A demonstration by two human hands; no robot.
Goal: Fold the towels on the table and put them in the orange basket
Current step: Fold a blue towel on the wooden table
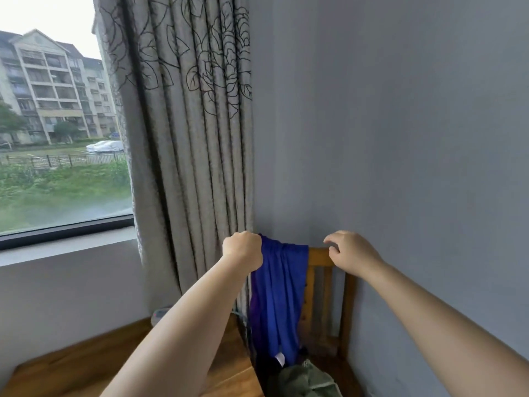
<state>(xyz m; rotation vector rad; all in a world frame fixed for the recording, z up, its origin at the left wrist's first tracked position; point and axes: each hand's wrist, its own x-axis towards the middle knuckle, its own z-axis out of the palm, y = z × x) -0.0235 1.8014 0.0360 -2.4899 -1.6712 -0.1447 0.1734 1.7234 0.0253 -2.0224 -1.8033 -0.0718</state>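
Both bare forearms reach up from the bottom edge of the frame toward the lower middle. At the end of the left one, the left hand [242, 249] is curled into a fist around the top corner of a blue towel [276, 296], bunching the cloth at its left edge. The right hand [350, 252] hovers just right of the towel, fingers loosely bent and holding nothing, its fingertips [333, 247] at the top rail of a wooden chair [320, 257]; whether they touch the rail is hard to tell.

The towel hangs draped over the chair back, falling in folds down its left half. Its lower end is lost among dark and green fabric [303, 379] heaped at the bottom of the frame, where a small white tag shows. No orange basket is in view.

A wooden table [86, 359] fills the lower left, partly covered by the left forearm. A patterned grey curtain [189, 124] hangs behind the left hand, a window [57, 124] with apartment blocks outside sits in the upper left, and a plain grey wall [400, 124] takes the right side.
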